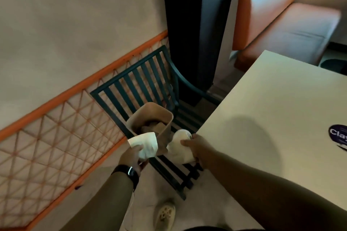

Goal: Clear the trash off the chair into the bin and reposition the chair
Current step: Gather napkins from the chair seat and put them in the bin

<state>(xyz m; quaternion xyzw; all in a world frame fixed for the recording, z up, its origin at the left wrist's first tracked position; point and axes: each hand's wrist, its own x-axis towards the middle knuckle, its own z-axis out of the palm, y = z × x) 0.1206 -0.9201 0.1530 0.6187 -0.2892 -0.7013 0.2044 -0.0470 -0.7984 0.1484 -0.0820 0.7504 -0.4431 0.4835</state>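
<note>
Both forearms nearest. Left hand [133, 155] pinches white napkin [145, 144] and brown paper bag [150, 122]; right hand [199, 148] grips crumpled white cup [179, 144]. Trash held lifted above chair [135, 80] seat, probably bin-bound. Chair sits by bench [272, 118] corner; no bin visible.

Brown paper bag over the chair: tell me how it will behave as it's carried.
The brown paper bag probably crumples easily: its wall creases near the left hand. Likely light, since that hand also grips a napkin. Its open mouth tilts, so scraps might spill.
</note>
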